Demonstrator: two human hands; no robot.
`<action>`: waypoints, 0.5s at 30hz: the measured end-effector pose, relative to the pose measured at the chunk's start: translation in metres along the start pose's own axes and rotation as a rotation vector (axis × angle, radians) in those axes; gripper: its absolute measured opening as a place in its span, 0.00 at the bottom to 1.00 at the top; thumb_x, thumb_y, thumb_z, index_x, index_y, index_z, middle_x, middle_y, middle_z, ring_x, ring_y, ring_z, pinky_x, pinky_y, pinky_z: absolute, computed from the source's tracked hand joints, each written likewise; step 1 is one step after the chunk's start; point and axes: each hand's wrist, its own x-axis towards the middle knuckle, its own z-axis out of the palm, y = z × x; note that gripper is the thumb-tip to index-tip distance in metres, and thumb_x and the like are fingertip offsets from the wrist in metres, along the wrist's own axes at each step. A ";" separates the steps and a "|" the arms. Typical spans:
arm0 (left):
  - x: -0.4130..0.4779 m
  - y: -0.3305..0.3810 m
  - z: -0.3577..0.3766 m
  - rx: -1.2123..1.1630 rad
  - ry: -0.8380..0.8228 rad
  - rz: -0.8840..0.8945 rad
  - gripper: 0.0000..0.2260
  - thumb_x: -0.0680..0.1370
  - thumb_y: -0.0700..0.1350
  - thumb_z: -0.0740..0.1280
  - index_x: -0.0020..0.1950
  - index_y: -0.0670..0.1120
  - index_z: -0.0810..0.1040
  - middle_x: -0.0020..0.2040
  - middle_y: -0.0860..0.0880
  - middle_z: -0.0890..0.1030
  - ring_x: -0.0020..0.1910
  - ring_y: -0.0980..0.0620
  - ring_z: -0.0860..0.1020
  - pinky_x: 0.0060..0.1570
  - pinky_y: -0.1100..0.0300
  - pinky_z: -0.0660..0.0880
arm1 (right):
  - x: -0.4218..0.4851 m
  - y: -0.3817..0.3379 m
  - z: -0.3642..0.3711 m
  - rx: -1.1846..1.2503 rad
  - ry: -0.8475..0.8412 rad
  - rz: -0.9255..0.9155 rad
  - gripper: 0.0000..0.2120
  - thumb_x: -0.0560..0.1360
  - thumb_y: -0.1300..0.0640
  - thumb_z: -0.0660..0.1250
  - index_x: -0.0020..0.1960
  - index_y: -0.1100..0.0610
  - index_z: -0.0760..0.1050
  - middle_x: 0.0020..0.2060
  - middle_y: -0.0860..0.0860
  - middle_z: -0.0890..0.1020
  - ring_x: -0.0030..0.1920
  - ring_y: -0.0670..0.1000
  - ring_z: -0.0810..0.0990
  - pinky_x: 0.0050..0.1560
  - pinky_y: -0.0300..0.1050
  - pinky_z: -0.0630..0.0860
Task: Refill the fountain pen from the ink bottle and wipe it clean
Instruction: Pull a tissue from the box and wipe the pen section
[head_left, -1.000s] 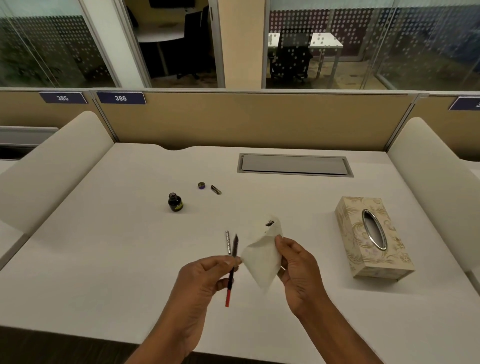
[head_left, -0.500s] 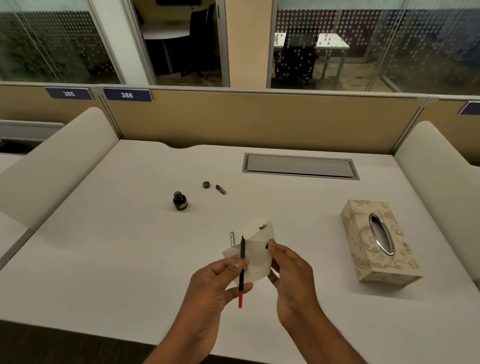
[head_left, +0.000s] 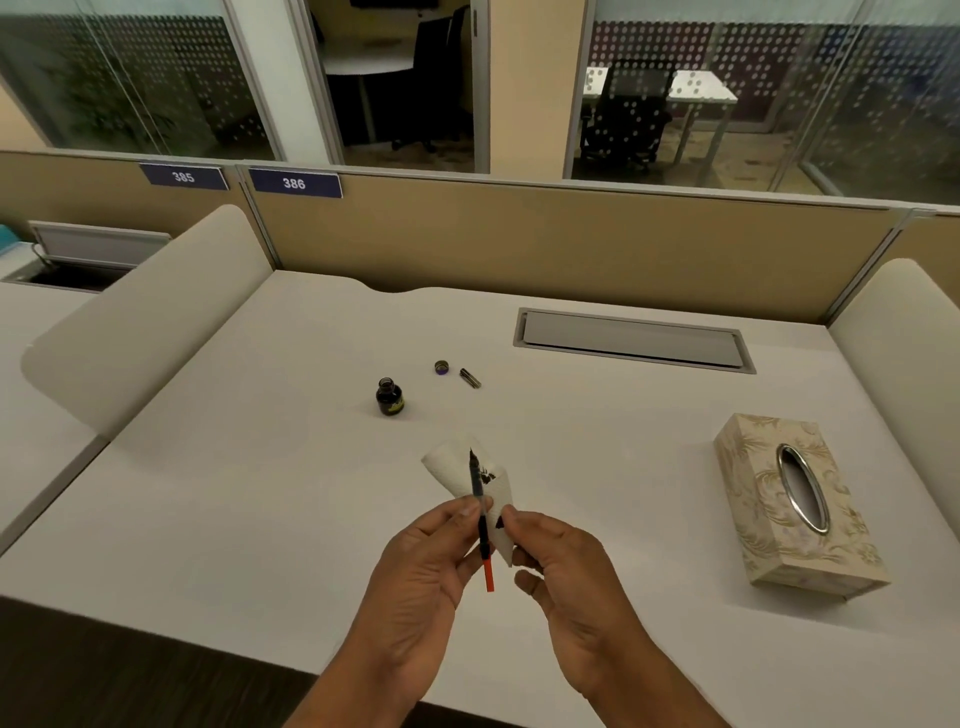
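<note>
My left hand (head_left: 423, 566) pinches the fountain pen's inner part (head_left: 480, 512), a thin black stem with a red end, held upright with the nib at the top. Behind the nib stands a white tissue (head_left: 457, 467) with dark ink stains, which my right hand (head_left: 563, 566) pinches at its lower corner. The open ink bottle (head_left: 390, 397) stands on the white desk (head_left: 260, 493) beyond my hands. Its cap (head_left: 441, 367) and a small dark pen piece (head_left: 470, 378) lie a little farther back.
A patterned tissue box (head_left: 795, 509) sits on the desk to the right. A grey cable hatch (head_left: 634, 340) is set into the desk at the back. Beige side panels and a tan divider (head_left: 545, 244) close the desk in.
The tissue moved left and now stands behind the pen's nib. My hands came closer together. The silver pen piece on the desk is now hidden behind the tissue.
</note>
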 end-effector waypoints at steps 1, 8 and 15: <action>0.001 0.001 -0.002 0.008 0.014 0.008 0.10 0.72 0.40 0.70 0.50 0.38 0.87 0.56 0.37 0.86 0.55 0.42 0.84 0.61 0.47 0.76 | -0.001 0.000 0.004 -0.038 -0.009 -0.005 0.07 0.75 0.53 0.72 0.49 0.55 0.85 0.46 0.52 0.86 0.46 0.50 0.80 0.48 0.44 0.76; 0.004 0.007 -0.020 -0.015 0.120 0.012 0.09 0.77 0.38 0.68 0.53 0.37 0.85 0.54 0.39 0.87 0.56 0.39 0.84 0.64 0.44 0.76 | -0.001 0.004 0.024 -0.224 -0.071 -0.023 0.09 0.76 0.50 0.71 0.50 0.55 0.86 0.42 0.49 0.86 0.43 0.48 0.79 0.44 0.40 0.76; 0.009 0.015 -0.037 -0.068 0.165 0.033 0.11 0.76 0.39 0.69 0.56 0.38 0.84 0.55 0.39 0.86 0.55 0.42 0.85 0.66 0.43 0.75 | 0.003 0.004 0.031 -0.033 -0.135 0.110 0.15 0.77 0.48 0.69 0.49 0.60 0.86 0.41 0.54 0.85 0.41 0.49 0.79 0.45 0.46 0.75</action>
